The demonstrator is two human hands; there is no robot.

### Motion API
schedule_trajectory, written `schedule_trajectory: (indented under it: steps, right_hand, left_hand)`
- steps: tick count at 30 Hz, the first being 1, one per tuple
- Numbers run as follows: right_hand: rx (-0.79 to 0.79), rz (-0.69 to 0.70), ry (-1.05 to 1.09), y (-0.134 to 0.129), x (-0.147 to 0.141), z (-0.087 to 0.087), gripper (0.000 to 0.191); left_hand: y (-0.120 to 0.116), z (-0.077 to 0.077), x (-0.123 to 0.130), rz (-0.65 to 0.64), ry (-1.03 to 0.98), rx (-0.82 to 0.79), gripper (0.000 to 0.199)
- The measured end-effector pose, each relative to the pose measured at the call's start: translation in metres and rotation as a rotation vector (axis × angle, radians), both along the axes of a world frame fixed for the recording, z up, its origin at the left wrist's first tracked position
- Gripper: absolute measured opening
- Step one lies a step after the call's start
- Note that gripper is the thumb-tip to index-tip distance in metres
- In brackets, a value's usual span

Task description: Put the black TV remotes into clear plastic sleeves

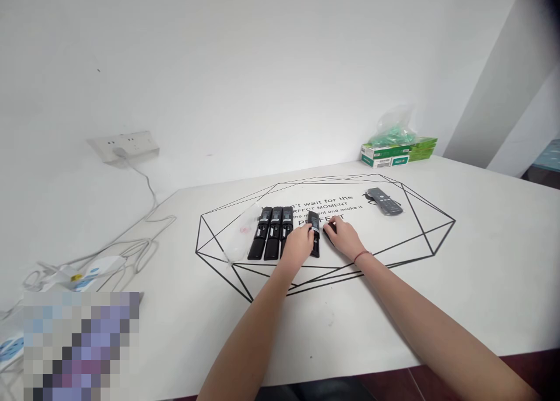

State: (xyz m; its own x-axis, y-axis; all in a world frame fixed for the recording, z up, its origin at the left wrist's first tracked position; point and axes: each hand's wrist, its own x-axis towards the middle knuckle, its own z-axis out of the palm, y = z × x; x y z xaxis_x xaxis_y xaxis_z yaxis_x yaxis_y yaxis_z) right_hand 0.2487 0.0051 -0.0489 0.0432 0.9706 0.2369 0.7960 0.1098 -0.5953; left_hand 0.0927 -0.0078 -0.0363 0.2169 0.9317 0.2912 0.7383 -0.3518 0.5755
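Note:
Three black remote controls [264, 232] lie side by side, backs up, with labels and what look like open battery compartments. The third is partly covered by my left hand [299, 241]. My left hand's fingers close on the edge of a separate black remote control [314, 219], which lies flat just right of the row. My right hand [345, 235] is closed on a small black piece [331, 232], held low over the table; fingers hide most of it, so I cannot tell its kind. Farther right, another remote control [385, 201] lies buttons up, seemingly in clear plastic.
A clear plastic bag [240, 237] lies left of the row. Green-and-white boxes [385, 151] with a plastic bag on top stand at the back right. Cables and a power strip [96, 271] lie at left, below a wall socket [125, 146]. A pixelated patch covers the lower left.

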Motion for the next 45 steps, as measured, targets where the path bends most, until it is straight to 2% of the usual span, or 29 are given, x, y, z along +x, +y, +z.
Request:
schedule_trajectory:
  steps: [3, 5, 7, 9, 11, 14, 18, 26, 32, 36, 39, 45]
  right_hand:
    - [0.028, -0.077, -0.115, 0.004, 0.000, -0.004, 0.028]
    - [0.033, -0.105, -0.141, 0.006, 0.000, -0.005, 0.030]
    - [0.035, -0.100, -0.135, 0.005, 0.002, -0.004, 0.034]
    - [0.030, -0.067, -0.118, 0.003, 0.006, -0.001, 0.041]
    - [0.014, 0.007, -0.102, -0.001, 0.009, 0.004, 0.049]
    - [-0.031, 0.145, -0.118, -0.009, 0.012, 0.012, 0.049]
    - [-0.073, 0.232, -0.144, -0.018, 0.009, 0.019, 0.032]
    - [-0.128, 0.420, -0.153, -0.027, 0.003, 0.024, 0.043]
    - [-0.040, 0.479, -0.206, -0.028, 0.001, 0.025, 0.038]
    - [0.000, 0.581, -0.144, -0.030, 0.000, 0.028, 0.038]
    - [0.040, 0.648, -0.111, -0.034, -0.009, 0.027, 0.039]
    - [0.202, 0.588, -0.096, -0.033, -0.039, 0.009, 0.040]
  left_hand:
    - [-0.005, 0.007, -0.001, 0.067, 0.224, 0.073, 0.036]
    - [-0.009, 0.015, -0.004, 0.038, 0.309, 0.120, 0.035]
    - [-0.012, 0.025, -0.008, -0.110, 0.340, 0.085, 0.031]
    - [-0.013, 0.032, -0.012, -0.272, 0.349, -0.026, 0.027]
    - [-0.013, 0.036, -0.017, -0.340, 0.353, -0.144, 0.025]
    - [-0.012, 0.036, -0.019, -0.276, 0.345, -0.197, 0.020]
    - [-0.008, 0.031, -0.018, -0.164, 0.372, -0.112, 0.014]
    - [0.004, 0.022, -0.025, -0.059, 0.482, 0.016, 0.016]
    - [0.008, 0.016, -0.026, -0.012, 0.478, 0.038, 0.017]
    - [0.011, 0.018, -0.036, -0.046, 0.381, 0.110, 0.030]
    - [0.014, 0.020, -0.048, 0.007, 0.309, 0.169, 0.036]
    - [0.017, 0.019, -0.055, 0.080, 0.287, 0.135, 0.035]
